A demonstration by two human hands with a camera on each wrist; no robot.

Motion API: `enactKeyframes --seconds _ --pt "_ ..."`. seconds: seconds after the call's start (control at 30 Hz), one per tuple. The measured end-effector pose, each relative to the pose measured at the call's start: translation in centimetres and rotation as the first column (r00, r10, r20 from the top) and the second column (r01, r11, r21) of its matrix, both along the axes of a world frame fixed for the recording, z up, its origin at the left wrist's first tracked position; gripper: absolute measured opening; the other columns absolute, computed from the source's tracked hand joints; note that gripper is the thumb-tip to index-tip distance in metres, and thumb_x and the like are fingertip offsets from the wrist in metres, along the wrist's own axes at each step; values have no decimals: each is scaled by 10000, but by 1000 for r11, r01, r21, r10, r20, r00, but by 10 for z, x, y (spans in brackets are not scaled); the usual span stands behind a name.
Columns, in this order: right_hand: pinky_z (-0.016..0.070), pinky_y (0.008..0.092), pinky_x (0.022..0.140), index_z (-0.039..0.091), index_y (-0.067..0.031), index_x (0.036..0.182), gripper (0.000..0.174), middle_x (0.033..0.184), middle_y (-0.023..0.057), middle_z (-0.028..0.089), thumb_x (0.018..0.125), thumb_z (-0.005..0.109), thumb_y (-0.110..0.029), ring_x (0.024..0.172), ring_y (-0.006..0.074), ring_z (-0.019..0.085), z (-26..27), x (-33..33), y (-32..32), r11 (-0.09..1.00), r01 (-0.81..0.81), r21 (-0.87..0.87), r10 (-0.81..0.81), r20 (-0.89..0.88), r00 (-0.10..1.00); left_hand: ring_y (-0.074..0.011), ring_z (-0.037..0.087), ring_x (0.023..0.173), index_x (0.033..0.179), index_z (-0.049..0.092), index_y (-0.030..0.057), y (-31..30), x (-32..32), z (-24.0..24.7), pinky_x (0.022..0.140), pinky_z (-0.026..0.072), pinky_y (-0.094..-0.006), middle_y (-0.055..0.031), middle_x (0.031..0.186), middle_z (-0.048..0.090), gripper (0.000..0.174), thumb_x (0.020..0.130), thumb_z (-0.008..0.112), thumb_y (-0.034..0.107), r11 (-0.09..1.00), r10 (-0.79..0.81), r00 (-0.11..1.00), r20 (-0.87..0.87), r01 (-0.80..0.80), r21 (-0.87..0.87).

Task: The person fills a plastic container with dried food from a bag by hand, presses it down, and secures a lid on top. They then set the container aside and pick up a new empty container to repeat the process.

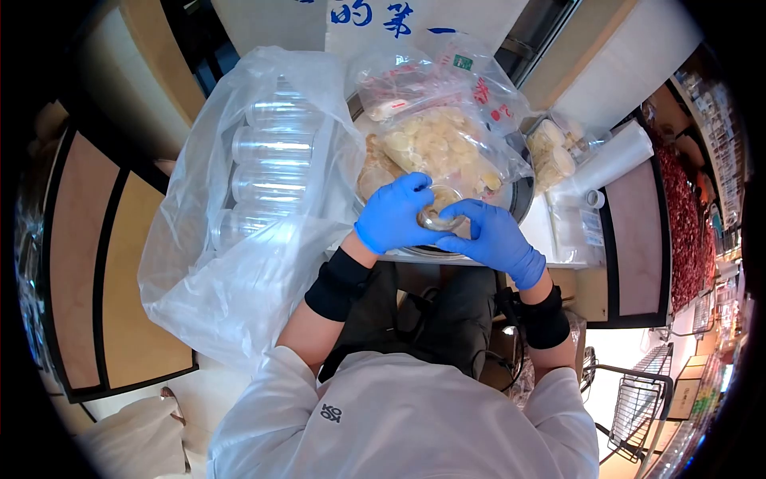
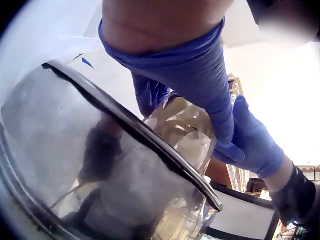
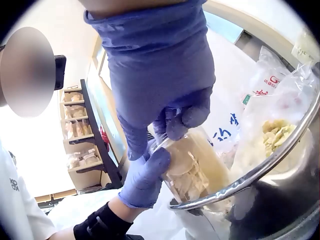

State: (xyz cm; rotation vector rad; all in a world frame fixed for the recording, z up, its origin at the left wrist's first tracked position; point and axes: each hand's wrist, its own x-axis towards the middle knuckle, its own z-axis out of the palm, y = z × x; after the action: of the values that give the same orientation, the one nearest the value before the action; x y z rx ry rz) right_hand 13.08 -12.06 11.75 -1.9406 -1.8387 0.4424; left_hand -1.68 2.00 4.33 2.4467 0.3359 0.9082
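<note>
Both hands wear blue gloves and meet at a clear plastic jar (image 1: pixel 444 197) over the near side of a round steel basin (image 3: pixel 260 176). Pale thin slices show through the jar wall (image 3: pixel 189 167) in the right wrist view, where the jar is tilted. My left hand (image 1: pixel 395 214) grips the jar from the left, fingers wrapped about it. From the right, my right hand (image 1: pixel 496 239) holds the jar's near end with bent fingers and thumb. A clear bag of pale slices (image 1: pixel 439 144) lies in the basin just beyond the hands.
On the left, a large translucent bag (image 1: pixel 187 231) holds rows of clear plastic jars (image 1: pixel 271 188). Printed plastic bags (image 1: pixel 411 84) lie at the basin's back. To the right are small packed bags (image 1: pixel 550 152), a plastic roll (image 1: pixel 614 160) and a small white cap (image 1: pixel 594 199).
</note>
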Motion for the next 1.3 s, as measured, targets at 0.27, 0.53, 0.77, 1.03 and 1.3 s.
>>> enactKeyframes --seconds 0.27,0.53,0.77,1.03,1.3 --pt "515 347 723 665 -102 1008 398 892 94 676 747 771 -383 813 282 662 -2 3 -2 987 4 -159 -28 -146 989 -307 612 980 979 635 64 -3 -1 -14 821 517 -377 -112 1134 590 507 621 812 376 994 -88 993 80 83 69" --pt "532 353 727 643 -116 1058 408 1031 55 657 778 728 -400 852 276 667 -8 5 -11 993 -57 107 51 64 997 -330 590 1059 1066 589 81 -10 3 -16 865 504 -380 -132 1270 542 525 659 796 340 988 -152 981 118 151 22" --pt "528 387 754 531 -126 1244 633 1186 81 592 763 708 -499 903 314 652 -7 5 -17 994 -107 11 105 107 989 -344 607 1016 1015 587 70 -14 1 -4 845 509 -381 -148 1315 512 461 683 783 323 980 -174 983 58 179 -84" --pt "518 423 770 424 -116 1365 809 1231 136 543 744 683 -568 922 353 638 4 4 -22 990 -75 -116 95 173 980 -344 622 1020 1060 615 77 -30 0 6 853 519 -386 -186 1327 523 498 699 779 378 989 57 998 -14 -54 135" --pt "528 414 652 463 -105 1316 744 1025 140 581 739 706 -507 750 336 648 -9 -8 -16 997 -45 -61 60 276 959 -345 635 980 1071 604 26 -54 14 6 822 532 -389 -247 1310 516 555 657 795 343 971 235 946 -223 -240 4"
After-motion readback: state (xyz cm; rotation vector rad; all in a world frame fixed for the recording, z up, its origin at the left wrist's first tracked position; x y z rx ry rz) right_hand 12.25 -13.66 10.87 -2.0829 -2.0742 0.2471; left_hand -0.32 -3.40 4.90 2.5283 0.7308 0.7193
